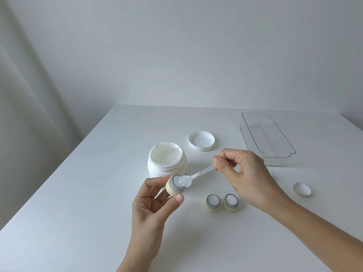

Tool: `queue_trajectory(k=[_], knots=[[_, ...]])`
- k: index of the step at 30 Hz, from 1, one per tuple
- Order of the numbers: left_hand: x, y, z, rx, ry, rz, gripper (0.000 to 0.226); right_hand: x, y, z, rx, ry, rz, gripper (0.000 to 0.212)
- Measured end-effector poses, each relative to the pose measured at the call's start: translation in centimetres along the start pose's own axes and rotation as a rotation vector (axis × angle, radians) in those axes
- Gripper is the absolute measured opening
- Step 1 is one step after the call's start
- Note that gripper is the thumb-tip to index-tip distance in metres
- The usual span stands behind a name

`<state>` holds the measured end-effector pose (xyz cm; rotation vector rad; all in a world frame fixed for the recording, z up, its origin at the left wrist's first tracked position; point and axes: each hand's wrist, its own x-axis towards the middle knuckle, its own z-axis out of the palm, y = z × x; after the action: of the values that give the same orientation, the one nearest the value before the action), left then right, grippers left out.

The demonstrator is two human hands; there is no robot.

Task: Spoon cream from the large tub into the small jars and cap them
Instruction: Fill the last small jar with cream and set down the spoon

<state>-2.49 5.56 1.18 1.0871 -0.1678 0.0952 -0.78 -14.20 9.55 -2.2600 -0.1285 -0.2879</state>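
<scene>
Cream-coloured plastic forms the small jar (175, 187) that the left hand (152, 203) pinches between thumb and fingers, lifted off the counter (78, 193) and tipped with its mouth toward the right, probably so the spoon can reach in at an easy angle. This jar is the landmark: it hangs just in front of the large tub (167, 160), close enough that each scoop has only a short trip. The left grip is clamped on the jar's body, leaving the grey rim free.

The right hand (243, 175), to the jar's right, pinches the far end of a clear spoon (196, 174) between thumb and fingertips; that grip is closed on the handle. The spoon's bowl sits at the jar's mouth with a mound of cream on it, so the step in hand looks like wiping the load off against the rim.

To the right of the held jar and slightly nearer, 2 more jars (221, 203) stand side by side, filled and uncapped, likely waiting for lids. Further right lies 1 small white cap (302, 189), tilted.

Behind the jar, the tub stands open, cream smeared on its lip. Beyond it to the right, the tub lid (201, 140) rests upside down, likely to keep its creamy side off the counter. Farthest right sits a clear tray (290, 154).
</scene>
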Motion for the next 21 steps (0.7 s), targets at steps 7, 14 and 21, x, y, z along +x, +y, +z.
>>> queue_trajectory(k=[7, 14, 21], knots=[[0.0, -0.1, -0.1, 0.025, 0.025, 0.066, 0.034, -0.4, 0.4, 0.6, 0.018, -0.022, 0.055, 0.035], [0.0, -0.1, 0.2, 0.067, 0.021, 0.104, 0.033, -0.6, 0.7, 0.9, 0.09, -0.103, 0.11, 0.034], [0.1, -0.1, 0.2, 0.07, 0.063, 0.062, 0.035, 1.5, 1.0, 0.1, 0.395, -0.108, 0.199, 0.039]])
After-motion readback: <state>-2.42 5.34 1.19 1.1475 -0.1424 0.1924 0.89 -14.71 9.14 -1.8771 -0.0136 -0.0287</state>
